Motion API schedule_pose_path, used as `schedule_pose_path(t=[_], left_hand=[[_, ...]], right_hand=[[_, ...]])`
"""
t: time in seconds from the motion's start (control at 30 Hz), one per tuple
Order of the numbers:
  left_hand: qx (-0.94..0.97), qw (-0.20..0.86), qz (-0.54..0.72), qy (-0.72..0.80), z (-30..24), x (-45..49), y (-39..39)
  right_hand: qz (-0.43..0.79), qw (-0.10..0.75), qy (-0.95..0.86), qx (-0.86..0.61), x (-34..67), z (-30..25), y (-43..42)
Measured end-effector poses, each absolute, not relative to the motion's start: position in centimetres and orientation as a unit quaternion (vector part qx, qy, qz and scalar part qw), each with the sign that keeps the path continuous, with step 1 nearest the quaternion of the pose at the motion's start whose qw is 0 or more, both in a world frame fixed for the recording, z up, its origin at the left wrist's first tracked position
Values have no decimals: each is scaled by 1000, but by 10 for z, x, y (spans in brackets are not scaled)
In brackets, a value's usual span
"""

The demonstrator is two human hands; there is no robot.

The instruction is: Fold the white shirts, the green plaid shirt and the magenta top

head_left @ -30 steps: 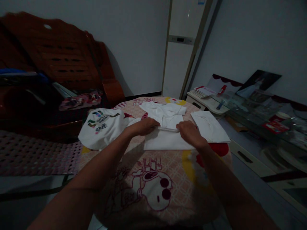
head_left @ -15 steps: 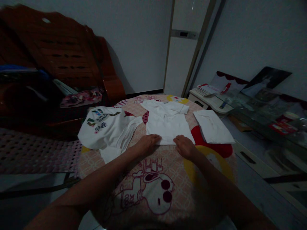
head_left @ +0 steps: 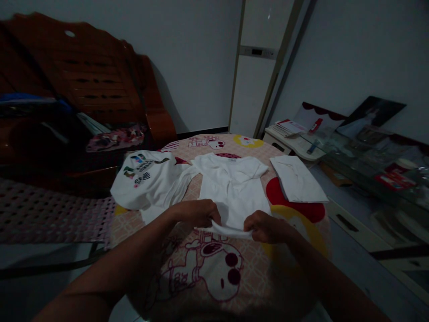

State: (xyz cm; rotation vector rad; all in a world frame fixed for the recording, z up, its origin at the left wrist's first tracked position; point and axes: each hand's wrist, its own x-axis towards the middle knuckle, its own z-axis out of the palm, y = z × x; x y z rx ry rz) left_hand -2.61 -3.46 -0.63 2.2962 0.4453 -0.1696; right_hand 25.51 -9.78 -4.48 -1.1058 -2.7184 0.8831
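Observation:
A white short-sleeved shirt (head_left: 231,188) lies spread on the round table, its neck toward the far side. My left hand (head_left: 203,212) is closed on the left part of its near hem. Gripping the same hem further right is my right hand (head_left: 266,226), also closed. Between the two hands the hem sags slightly and looks lifted toward me. To the left lies a second white shirt (head_left: 150,179) with a coloured print, loosely crumpled. At the right rests a folded white garment (head_left: 298,179).
A pink patterned tablecloth (head_left: 214,264) with cartoon figures covers the table. Behind on the left stands a carved wooden chair (head_left: 90,76) with cloth on its seat. A tall white cabinet unit (head_left: 254,80) is at the back. Right of the table is a glass-topped stand (head_left: 362,165) holding various items.
Both hands have closed on the hem and moved toward me, pulling the shirt nearer. Its neck and sleeves have slid closer too. The other garments lie as before.

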Motion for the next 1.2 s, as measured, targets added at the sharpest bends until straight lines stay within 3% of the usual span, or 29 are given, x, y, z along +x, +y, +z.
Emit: schedule_pose_path(t=[0.17,0.27,0.37,0.43,0.57,0.73,1.0,1.2], left_hand=[[856,483,-121,142,-12,-18,-34],[853,490,-79,161,-14,-12,-20],[894,376,31,241,-16,-5,7],[899,261,86,341,-19,-2,30],[819,162,168,525,-31,-5,76],[752,114,220,611,-53,-12,102],[799,109,167,567,-66,-12,93],[778,73,164,602,-74,-2,94]], right_hand=[[448,13,-823,-349,254,-39,-100],[506,98,-740,-433,268,-37,-75],[378,284,-658,-586,289,-41,-36],[249,359,-598,-672,301,-46,-11],[277,399,-462,-742,307,-58,24],[283,439,-420,-742,303,-70,46],[58,404,-546,-732,320,-65,63],[-110,302,-656,-683,298,-61,52]])
